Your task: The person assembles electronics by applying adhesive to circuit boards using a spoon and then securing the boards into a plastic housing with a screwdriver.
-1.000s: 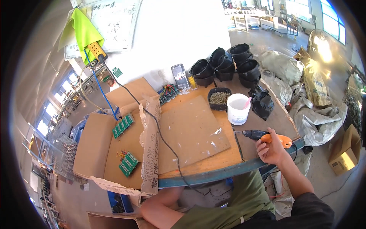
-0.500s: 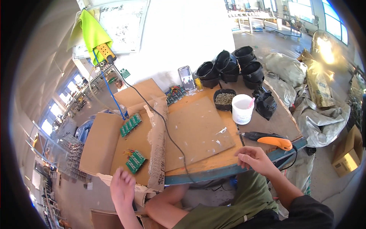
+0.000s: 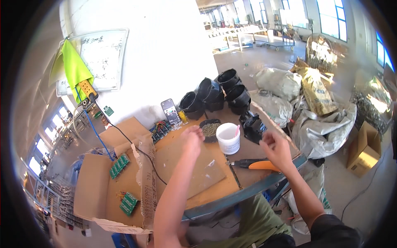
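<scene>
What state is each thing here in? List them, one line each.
Left hand: empty, raised over the small black dish.
Right hand: empty, above the orange-handled tool.
Orange-handled tool: lying flat, unheld.
White cup: upright, uncovered.
Small black dish: filled with small pieces.
Cardboard box: open, flaps spread.

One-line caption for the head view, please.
Left hand reaches toward a black bowl; right hand hovers above an orange-handled screwdriver.
</scene>
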`<state>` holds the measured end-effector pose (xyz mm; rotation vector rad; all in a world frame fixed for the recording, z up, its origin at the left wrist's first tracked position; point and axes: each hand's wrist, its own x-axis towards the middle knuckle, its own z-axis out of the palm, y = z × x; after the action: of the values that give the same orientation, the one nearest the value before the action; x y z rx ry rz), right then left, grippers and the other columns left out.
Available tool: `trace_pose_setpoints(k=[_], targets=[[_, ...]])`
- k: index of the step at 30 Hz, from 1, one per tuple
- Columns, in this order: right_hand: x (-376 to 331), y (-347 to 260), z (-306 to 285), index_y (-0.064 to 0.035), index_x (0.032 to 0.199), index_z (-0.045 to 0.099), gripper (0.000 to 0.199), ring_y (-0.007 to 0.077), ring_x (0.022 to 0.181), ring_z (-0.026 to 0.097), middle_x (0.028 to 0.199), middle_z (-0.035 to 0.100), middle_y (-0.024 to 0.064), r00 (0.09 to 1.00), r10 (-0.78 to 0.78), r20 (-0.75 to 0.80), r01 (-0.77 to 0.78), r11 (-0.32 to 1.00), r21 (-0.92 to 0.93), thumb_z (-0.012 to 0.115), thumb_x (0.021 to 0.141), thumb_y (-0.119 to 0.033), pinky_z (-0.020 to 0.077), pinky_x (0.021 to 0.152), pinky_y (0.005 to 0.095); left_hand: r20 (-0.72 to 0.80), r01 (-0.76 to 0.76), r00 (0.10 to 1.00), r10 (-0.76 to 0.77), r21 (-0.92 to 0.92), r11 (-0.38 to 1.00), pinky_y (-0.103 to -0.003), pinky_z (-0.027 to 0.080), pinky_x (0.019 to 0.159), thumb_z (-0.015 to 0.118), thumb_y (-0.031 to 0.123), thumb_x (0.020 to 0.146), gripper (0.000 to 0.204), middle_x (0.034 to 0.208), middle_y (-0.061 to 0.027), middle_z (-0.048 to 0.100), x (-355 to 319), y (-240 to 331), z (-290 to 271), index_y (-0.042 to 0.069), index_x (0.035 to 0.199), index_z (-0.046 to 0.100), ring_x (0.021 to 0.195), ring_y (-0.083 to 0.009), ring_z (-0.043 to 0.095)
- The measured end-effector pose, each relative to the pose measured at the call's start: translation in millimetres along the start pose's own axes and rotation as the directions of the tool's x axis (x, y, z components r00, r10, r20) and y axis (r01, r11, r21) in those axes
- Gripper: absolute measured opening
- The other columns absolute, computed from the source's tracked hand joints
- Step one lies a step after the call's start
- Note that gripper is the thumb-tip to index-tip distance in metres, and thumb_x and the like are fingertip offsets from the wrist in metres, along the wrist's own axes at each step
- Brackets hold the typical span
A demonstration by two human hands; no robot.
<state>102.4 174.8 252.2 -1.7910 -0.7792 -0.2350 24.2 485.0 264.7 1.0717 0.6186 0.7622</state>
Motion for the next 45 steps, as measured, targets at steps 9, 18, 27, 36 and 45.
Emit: trace_pose_setpoints(k=[9,18,27,36,45], targets=[[74.6,66.1,45.7,0.001,0.133,0.045,0.083,0.0445,0.119,0.053,0.117,0.061,0.0256,0.99,0.056,0.132,0.031,0.818,-0.575,0.081,0.07,-0.039,0.0391,0.106,0.0488,0.379,-0.514,0.778,0.501,0.842,0.162,-0.046,0.054,0.083,0.063,-0.001,0.074,0.02,0.094,-0.0217,0.07,87.7,-49.8,35.3,0.006,0.092,0.069,0.092,-0.0401,0.068],[77.2,63.0,40.0,-0.0001,0.12,0.052,0.056,0.0391,0.11,0.054,0.109,0.059,0.0201,0.968,-0.224,0.113,0.228,0.598,-0.769,0.072,0.07,-0.011,0.0419,0.101,0.0451,0.634,-0.624,0.754,0.17,0.773,-0.117,-0.047,0.054,0.084,0.06,0.003,0.084,0.013,0.099,-0.0251,0.069,75.4,-59.1,38.4,0.0,0.091,0.069,0.097,-0.0405,0.067],[102.8,112.3,-19.0,0.006,0.101,0.066,0.032,0.0273,0.056,0.062,0.067,0.063,0.0147,0.944,0.164,0.286,-0.029,0.906,-0.423,0.065,0.078,-0.016,0.0539,0.059,0.0406,0.719,-0.735,0.512,0.47,0.65,-0.192,-0.048,0.049,0.088,0.067,0.014,0.082,0.019,0.1,-0.0173,0.065,16.1,27.4,-17.5,0.003,0.097,0.063,0.103,-0.0367,0.059],[81.7,37.2,-23.5,0.0003,0.113,0.066,0.042,0.0405,0.103,0.061,0.106,0.066,0.0223,0.939,-0.344,-0.003,0.225,0.62,-0.752,0.073,0.081,-0.026,0.0483,0.089,0.0489,-0.048,0.079,0.995,0.089,0.917,-0.391,-0.046,0.034,0.114,0.084,0.059,0.06,0.107,0.142,-0.0269,0.046,-147.6,171.8,-299.8,0.0,0.141,0.045,0.135,-0.0393,0.043],[-59.3,-249.1,237.0,0.0034,0.104,0.06,0.045,0.043,0.101,0.064,0.105,0.064,0.0265,0.559,-0.52,0.646,0.44,0.846,0.3,0.061,0.092,-0.04,0.0518,0.087,0.0494,0.242,-0.178,0.918,0.314,0.959,-0.218,-0.047,0.049,0.092,0.087,0.029,0.059,0.08,0.117,-0.0213,0.052,-200.3,156.4,-327.0,0.001,0.125,0.051,0.103,-0.0421,0.058]])
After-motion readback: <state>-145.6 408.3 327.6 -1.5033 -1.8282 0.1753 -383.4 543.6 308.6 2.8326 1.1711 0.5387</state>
